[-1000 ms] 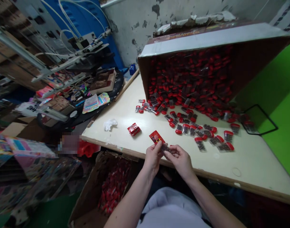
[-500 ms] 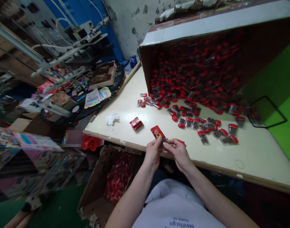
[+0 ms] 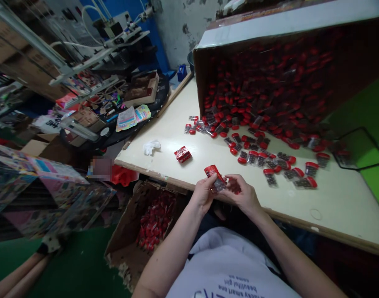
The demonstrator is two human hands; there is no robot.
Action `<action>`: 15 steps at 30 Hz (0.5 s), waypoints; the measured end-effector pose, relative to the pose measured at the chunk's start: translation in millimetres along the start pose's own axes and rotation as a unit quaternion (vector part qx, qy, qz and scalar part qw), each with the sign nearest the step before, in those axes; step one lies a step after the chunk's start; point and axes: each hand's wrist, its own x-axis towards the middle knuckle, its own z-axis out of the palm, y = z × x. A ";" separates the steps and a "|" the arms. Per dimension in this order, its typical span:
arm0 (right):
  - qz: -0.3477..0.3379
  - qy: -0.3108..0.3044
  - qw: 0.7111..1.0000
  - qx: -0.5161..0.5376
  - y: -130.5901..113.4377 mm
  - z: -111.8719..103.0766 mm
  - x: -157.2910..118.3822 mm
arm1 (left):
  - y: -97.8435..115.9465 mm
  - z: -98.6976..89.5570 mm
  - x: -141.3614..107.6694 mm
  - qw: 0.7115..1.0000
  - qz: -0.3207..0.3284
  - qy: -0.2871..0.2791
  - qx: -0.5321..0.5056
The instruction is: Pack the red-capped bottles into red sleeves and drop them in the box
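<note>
Just over the table's front edge, my left hand (image 3: 204, 191) pinches a red printed packet (image 3: 211, 170) between thumb and fingers. A small clear pack with dark contents (image 3: 219, 184) lies against the packet, between my hands. My right hand (image 3: 245, 196) has its fingers curled at the right side of the clear pack. Something red shows under these fingers, mostly hidden. A small stack of red packets (image 3: 182, 155) lies on the table to the left. Several loose clear packs with red caps and dark pieces (image 3: 270, 177) are spread to the right.
A large carton (image 3: 257, 37) on its side spills red-capped packs onto the table (image 3: 177, 120). Below the front edge stands an open carton (image 3: 122, 231) of red packets. Crumpled tissue (image 3: 152, 147), a rubber band (image 3: 315, 214) and a machine (image 3: 114, 41) are around. Another person's arm (image 3: 24, 269) shows lower left.
The view has shifted slightly. The red packet now tilts and looks bent, with more of the clear pack showing. My right hand has drawn slightly apart from my left.
</note>
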 end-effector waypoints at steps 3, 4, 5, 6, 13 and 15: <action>-0.007 0.000 0.999 -0.043 4.8 -3.2 2.1 | -5.3 3.7 -5.6 1.000 -0.004 0.003 0.003; -0.005 0.002 0.999 -0.052 6.3 -3.5 2.9 | -6.8 5.2 -7.5 1.000 -0.003 0.007 0.002; -0.003 0.004 0.998 -0.058 7.5 -3.6 3.6 | -7.9 6.7 -9.2 1.000 -0.004 0.012 0.002; -0.002 0.006 0.998 -0.061 8.3 -3.5 4.1 | -8.8 8.4 -10.4 1.000 -0.006 0.017 0.003; 0.016 -0.003 1.000 -0.012 8.5 -6.0 3.2 | -10.7 4.7 -3.6 0.999 -0.014 0.027 0.023; 0.037 0.016 0.999 -0.001 18.0 -19.7 1.4 | -8.8 -17.5 -4.4 0.996 0.019 0.072 0.043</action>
